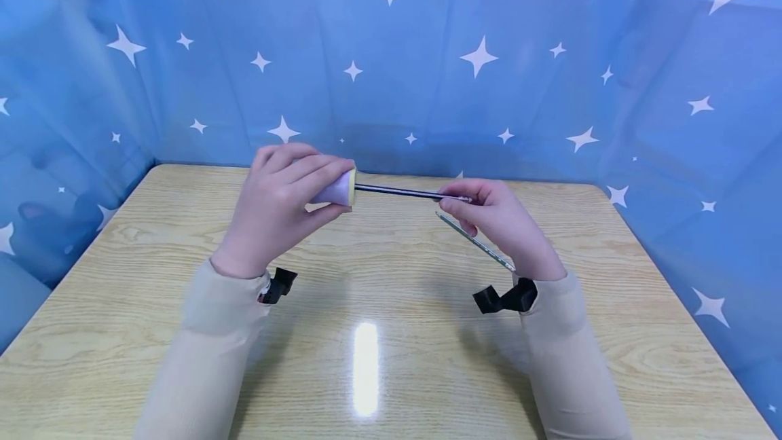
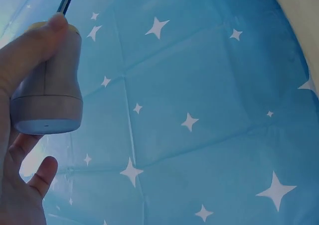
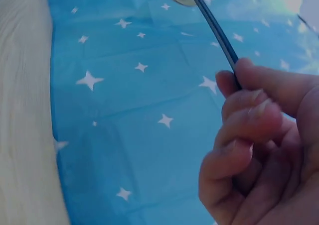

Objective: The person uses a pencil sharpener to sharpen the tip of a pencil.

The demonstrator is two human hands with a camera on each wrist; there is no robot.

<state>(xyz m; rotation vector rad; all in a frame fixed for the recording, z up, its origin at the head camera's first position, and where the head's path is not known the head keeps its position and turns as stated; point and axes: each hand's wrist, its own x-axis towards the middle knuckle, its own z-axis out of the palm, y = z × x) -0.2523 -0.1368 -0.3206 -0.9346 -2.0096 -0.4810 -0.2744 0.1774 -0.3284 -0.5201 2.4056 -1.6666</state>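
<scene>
My left hand (image 1: 271, 206) grips a lilac pencil sharpener (image 1: 334, 190) with a pale yellow rim, held sideways above the table. In the left wrist view the thumb lies along the upper part of the sharpener (image 2: 50, 105), whose flat base shows. A dark striped pencil (image 1: 397, 191) has one end in the sharpener's opening; its tip is hidden inside. My right hand (image 1: 504, 223) pinches the pencil's other end between thumb and fingers. In the right wrist view the pencil (image 3: 217, 31) runs from those fingertips up to the yellow rim.
A greenish patterned pencil (image 1: 476, 243) lies slantwise on the wooden table (image 1: 403, 331), below and partly beside the right hand. A blue cloth (image 1: 391, 107) with white stars hangs behind the table and at its sides. Black straps sit at both sleeve cuffs.
</scene>
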